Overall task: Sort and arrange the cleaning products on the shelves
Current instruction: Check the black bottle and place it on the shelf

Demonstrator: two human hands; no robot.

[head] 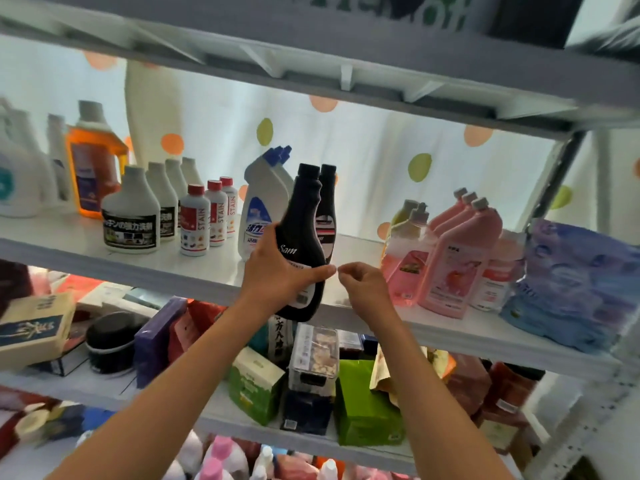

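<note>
Black bottle (pixel 300 251): tilted at front edge of shelf (pixel 194 271), before a second black bottle (pixel 327 206); left hand (pixel 277 271) fingers wrapped round its lower body; right hand (pixel 363 285) just beside, fingers loosely curled, holding nothing; likely rigid plastic, moderately heavy, smooth; best gripped at the waist.

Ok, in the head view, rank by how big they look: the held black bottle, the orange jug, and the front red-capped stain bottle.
1. Held black bottle, gripped by the left hand; it is nearest the camera, so its lead is unsure.
2. Orange jug.
3. Front red-capped stain bottle, clearly the smallest.
</note>
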